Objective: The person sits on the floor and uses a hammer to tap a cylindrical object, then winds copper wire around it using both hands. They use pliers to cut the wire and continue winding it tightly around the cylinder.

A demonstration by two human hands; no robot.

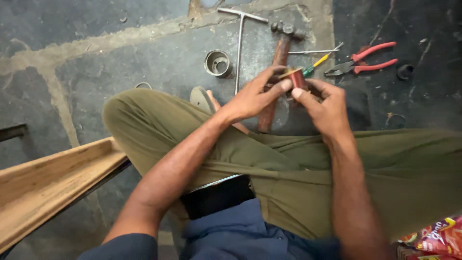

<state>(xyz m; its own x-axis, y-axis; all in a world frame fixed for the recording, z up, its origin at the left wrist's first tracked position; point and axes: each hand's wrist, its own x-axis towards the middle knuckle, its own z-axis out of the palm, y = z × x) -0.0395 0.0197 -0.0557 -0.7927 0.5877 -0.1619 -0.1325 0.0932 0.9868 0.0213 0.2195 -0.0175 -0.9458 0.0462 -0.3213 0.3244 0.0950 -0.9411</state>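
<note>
I sit cross-legged on a dark stone floor in olive trousers. Both hands meet above my raised knee around a small spool of copper-red wire (294, 77). My left hand (254, 96) pinches its left side with thumb and fingers. My right hand (325, 107) holds it from the right, thumb pressed on its front. A wooden-handled hammer (276, 62) lies on the floor just behind and under the hands, its lower handle partly hidden by them.
On the floor beyond: a T-shaped metal wrench (239, 38), a round metal sleeve (217, 63), red-handled pliers (362, 61), a yellow-green screwdriver (315, 63), a thin metal rod (313, 51). A wooden plank (43, 183) runs at left. Colourful snack wrappers (435, 238) lie at bottom right.
</note>
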